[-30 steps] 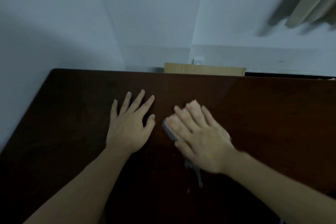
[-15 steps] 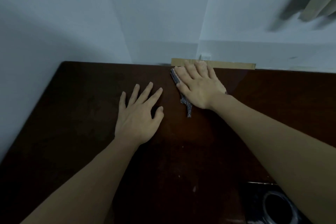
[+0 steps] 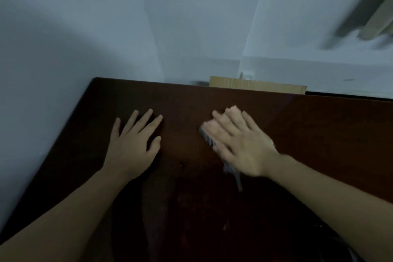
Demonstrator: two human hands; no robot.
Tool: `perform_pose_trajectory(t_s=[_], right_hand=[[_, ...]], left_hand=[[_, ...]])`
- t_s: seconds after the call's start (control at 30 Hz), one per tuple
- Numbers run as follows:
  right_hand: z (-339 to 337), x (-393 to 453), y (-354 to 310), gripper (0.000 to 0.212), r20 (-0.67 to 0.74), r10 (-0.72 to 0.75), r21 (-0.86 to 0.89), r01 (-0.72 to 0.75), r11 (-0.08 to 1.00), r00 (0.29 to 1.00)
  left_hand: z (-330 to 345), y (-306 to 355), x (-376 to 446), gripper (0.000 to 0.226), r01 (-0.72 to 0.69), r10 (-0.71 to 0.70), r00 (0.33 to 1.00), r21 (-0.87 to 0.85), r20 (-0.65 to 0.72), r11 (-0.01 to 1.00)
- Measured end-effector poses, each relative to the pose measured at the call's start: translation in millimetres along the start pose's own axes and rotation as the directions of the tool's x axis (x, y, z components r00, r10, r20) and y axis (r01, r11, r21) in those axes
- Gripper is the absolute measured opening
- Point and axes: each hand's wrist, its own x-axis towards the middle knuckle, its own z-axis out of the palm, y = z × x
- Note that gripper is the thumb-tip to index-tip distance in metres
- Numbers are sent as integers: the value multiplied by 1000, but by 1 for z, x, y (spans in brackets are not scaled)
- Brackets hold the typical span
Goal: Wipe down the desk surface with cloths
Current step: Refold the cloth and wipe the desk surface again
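Note:
The dark brown desk (image 3: pixel 319 134) fills the lower part of the view. My left hand (image 3: pixel 133 144) lies flat on it with fingers spread, holding nothing. My right hand (image 3: pixel 240 144) is blurred with motion and presses flat on a small grey checked cloth (image 3: pixel 207 138). Most of the cloth is hidden under the palm. Only its left edge and a trailing corner below the hand show.
White walls meet in a corner behind the desk's far edge. A light wooden board (image 3: pixel 255 86) stands behind the far edge, with a wall socket above it. A beige curtain (image 3: pixel 378 17) hangs at the top right. A dark object shows at the bottom right corner.
My right hand slid the cloth from mid-desk out to the far edge half a second ago, and has now pulled it back toward me. My left hand stayed planted.

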Motion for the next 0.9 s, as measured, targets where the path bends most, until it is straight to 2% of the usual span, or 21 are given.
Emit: perform_pose_trajectory(t_s=[0.1, 0.23, 0.33, 0.4, 0.47, 0.57, 0.63, 0.73, 0.83, 0.9], right_hand=[[-16, 56, 16, 59, -33, 194, 54, -192, 980, 981], [-24, 87, 1, 58, -12, 247, 101, -245, 964, 969], [-17, 64, -26, 62, -9, 172, 67, -171, 983, 985], [-7, 31, -49, 69, 1, 63, 53, -63, 997, 998], [3, -2, -70, 65, 3, -69, 43, 69, 997, 998], [5, -18, -73, 61, 24, -150, 34, 149, 988, 988], [0, 2, -61, 60, 31, -111, 15, 111, 994, 993], [-12, 60, -35, 63, -28, 42, -17, -42, 999, 999], [-25, 109, -17, 59, -32, 179, 58, -177, 982, 983], [-29, 122, -18, 58, -24, 219, 86, -216, 972, 975]], left_hand=[[5, -9, -5, 67, 28, -29, 1000, -61, -4, 998], [10, -9, -6, 65, 36, -38, 999, -66, -33, 997], [12, -11, -6, 66, 27, -31, 998, -75, -50, 997], [13, -12, -6, 67, 19, -23, 998, -71, -59, 997], [13, -12, -6, 67, 12, -18, 997, -80, -73, 997], [13, -12, -6, 67, 5, -13, 996, -92, -85, 996], [13, -13, -5, 65, 16, -21, 998, -79, -66, 997], [12, -13, -5, 64, 20, -24, 998, -74, -50, 997], [11, -12, -6, 64, 20, -25, 998, -93, -58, 995], [10, -11, -6, 64, 19, -24, 998, -91, -56, 996]])
